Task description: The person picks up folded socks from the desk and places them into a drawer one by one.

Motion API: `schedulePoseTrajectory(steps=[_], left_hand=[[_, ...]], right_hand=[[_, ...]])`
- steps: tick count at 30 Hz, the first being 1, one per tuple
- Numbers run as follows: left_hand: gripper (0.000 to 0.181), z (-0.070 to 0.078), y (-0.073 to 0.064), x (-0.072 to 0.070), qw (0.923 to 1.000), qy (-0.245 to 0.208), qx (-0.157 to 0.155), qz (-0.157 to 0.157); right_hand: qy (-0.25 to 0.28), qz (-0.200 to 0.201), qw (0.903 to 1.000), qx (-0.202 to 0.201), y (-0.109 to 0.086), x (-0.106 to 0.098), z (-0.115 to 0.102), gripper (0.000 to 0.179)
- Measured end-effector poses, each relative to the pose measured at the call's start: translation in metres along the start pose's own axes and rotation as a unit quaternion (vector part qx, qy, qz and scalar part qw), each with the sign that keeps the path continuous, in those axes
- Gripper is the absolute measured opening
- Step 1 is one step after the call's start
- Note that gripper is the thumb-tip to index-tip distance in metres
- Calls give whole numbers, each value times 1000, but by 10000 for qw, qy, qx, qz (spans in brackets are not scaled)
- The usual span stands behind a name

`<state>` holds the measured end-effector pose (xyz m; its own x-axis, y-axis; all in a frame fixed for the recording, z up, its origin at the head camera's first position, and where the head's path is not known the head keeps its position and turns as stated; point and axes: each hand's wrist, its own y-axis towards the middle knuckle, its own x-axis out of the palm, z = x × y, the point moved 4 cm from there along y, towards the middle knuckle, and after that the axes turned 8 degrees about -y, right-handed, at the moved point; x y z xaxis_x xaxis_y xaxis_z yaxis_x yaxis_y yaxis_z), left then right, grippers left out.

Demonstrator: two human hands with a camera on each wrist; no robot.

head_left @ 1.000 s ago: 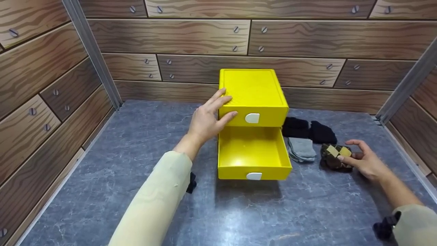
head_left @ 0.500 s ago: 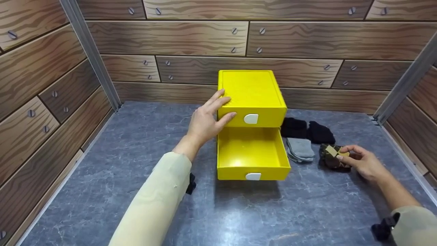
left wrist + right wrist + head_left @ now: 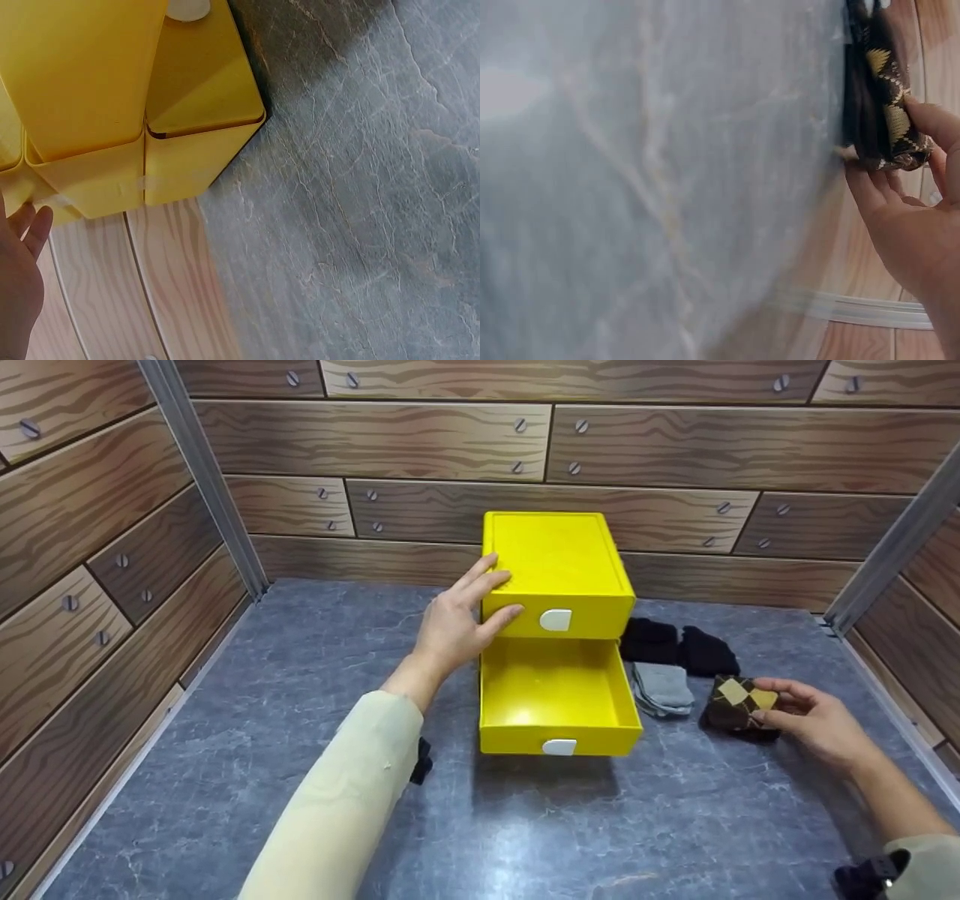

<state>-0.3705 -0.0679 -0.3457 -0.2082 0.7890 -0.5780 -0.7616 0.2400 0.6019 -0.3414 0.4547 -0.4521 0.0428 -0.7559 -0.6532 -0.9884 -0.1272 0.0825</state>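
Observation:
A yellow drawer unit (image 3: 555,555) stands in the middle, its lower drawer (image 3: 559,682) pulled out and bare inside. My left hand (image 3: 457,619) rests on the unit's top left edge, fingers extended over the top and thumb against the upper drawer's front. At the right, my right hand (image 3: 817,724) pinches the near right side of folded brown argyle socks (image 3: 739,701) with yellow diamonds. In the right wrist view, thumb and fingers lie on either side of the folded socks (image 3: 889,112). The left wrist view shows only part of the left hand (image 3: 19,277).
Folded grey socks (image 3: 664,688) lie between the drawer unit and the argyle pair. Behind them are two folded black pieces of cloth (image 3: 649,640), one of them close against the unit. Wood-patterned walls (image 3: 420,442) enclose the grey marbled surface (image 3: 322,810) at the back and sides.
My right hand has shifted slightly right and nearer. The argyle socks' patterned top now looks flatter and squarer between the fingers. My left hand keeps its place on the drawer unit.

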Motion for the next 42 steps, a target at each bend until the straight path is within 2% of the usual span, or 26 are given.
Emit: schedulePoseTrajectory(steps=[7,11,15,19,26,30,37,42], left_hand=[[59,0,-1,0,9999,-84,-82,-60],[59,-1,-1,0,9999,-88,-61,-45],[60,-1,-1,0,10000,-55,-40,-47],[60,-1,-1,-1,9999,-65,-79,-56],[60,0,0,0,9999,-91,-94,-58],[59,0,-1,-1,9999,-80,-112,-46],[59,1,0,-1,9999,-3,-125,-77],[59,1,-1,-1,9999,-35,-123,-80]], right_hand=[[436,89,9989,-123,-8,-9,-27,49],[783,176,9962,-341,-12,-10,-57,50],[669,217,9956,-623,-16,-4,-92,50],[415,217,9943,-955,-19,7,-129,50],[917,-49,9854,-1436,-21,32,-186,47],[971,-292,9812,-1644,-18,51,-213,46],[1006,-689,9769,-1753,-11,85,-238,47],[667,-812,9745,-1981,-7,105,-249,45]])
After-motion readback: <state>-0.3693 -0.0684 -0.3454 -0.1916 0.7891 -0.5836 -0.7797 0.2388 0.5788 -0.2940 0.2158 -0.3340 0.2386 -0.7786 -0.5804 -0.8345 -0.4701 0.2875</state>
